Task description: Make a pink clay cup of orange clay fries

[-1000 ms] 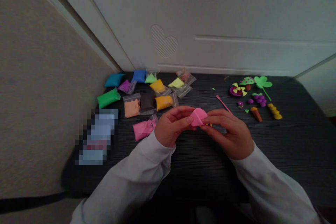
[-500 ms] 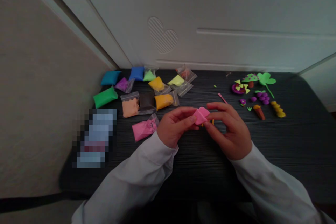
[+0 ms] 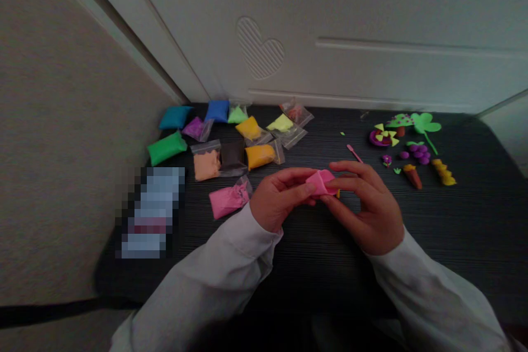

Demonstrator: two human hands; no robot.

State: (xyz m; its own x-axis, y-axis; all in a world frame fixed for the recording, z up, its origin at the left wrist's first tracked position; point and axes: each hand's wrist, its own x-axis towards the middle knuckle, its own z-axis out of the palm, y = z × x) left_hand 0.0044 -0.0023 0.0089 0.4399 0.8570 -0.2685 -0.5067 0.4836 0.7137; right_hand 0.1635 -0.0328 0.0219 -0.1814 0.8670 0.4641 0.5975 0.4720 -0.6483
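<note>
A flat piece of pink clay (image 3: 320, 182) is folded between both my hands above the dark table (image 3: 474, 220). My left hand (image 3: 280, 198) pinches its left side with thumb and fingers closed. My right hand (image 3: 365, 206) grips the right side, fingers curled over it. A bit of orange shows just under the pink piece by my right fingers. A thin pink modelling stick (image 3: 355, 153) lies just beyond my right hand.
Several small bags of coloured clay lie at the back left, among them pink (image 3: 229, 199), green (image 3: 166, 148), orange (image 3: 259, 155) and blue (image 3: 216, 111). Finished clay figures (image 3: 412, 143) sit at the back right. A white panel with a heart (image 3: 260, 55) rises behind the table.
The pink clay has gone from a rounded half-disc to a smaller folded shape, pressed tighter between my fingers. Both hands stayed in about the same place on the table.
</note>
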